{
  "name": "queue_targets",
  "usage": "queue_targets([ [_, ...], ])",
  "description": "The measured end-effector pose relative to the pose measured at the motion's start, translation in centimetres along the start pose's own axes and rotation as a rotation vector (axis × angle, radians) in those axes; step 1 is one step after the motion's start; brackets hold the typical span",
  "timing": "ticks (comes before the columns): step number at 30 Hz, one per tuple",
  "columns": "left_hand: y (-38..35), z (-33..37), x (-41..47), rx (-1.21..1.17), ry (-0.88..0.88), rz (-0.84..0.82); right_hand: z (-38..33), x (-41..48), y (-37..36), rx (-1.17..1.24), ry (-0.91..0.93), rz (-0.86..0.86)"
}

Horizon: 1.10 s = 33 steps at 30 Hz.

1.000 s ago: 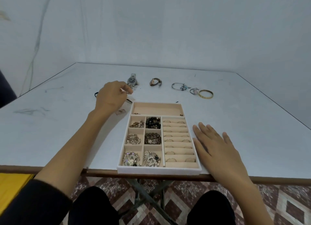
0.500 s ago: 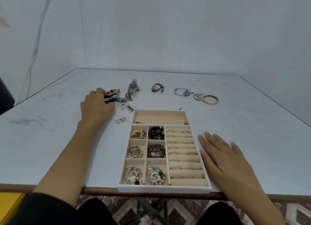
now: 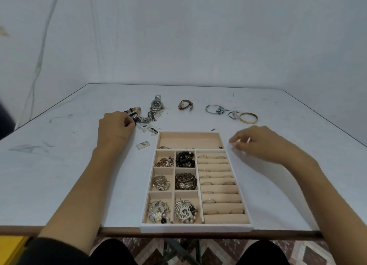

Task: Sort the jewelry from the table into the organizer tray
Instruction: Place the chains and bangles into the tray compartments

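White counter, pale wall behind. Left grip: fingers curled, pinching the near edge of the heap of straps and chain, beyond the tray to its left. Right grip: blurred, fingers loosely bent, nothing seen in them, just beside the tray's far right corner. Watch and bangle lie farther back.
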State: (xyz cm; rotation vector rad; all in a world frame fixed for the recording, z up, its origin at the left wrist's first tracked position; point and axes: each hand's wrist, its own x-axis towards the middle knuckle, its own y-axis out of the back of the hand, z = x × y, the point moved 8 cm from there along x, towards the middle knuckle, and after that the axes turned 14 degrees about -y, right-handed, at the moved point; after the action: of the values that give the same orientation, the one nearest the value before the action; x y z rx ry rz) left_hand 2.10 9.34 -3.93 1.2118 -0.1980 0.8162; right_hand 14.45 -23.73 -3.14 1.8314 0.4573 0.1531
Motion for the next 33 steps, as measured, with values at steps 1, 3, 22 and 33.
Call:
queue_targets([
  [1, 0.1, 0.0, 0.0, -0.009, 0.000, 0.002, -0.3, 1.5, 0.4, 0.009, -0.002, -0.015],
  [3, 0.3, 0.2, 0.1, -0.036, 0.007, 0.013, -0.7, 4.3, 1.2, 0.046, -0.016, 0.015],
  [22, 0.3, 3.0, 0.4, -0.749, 0.020, 0.122, 4.2, 10.8, 0.4, 0.071, -0.280, 0.436],
  [33, -0.2, 3.6, 0.1, -0.765, 0.002, 0.075, 4.6, 10.2, 1.4, 0.407, -0.213, 0.394],
])
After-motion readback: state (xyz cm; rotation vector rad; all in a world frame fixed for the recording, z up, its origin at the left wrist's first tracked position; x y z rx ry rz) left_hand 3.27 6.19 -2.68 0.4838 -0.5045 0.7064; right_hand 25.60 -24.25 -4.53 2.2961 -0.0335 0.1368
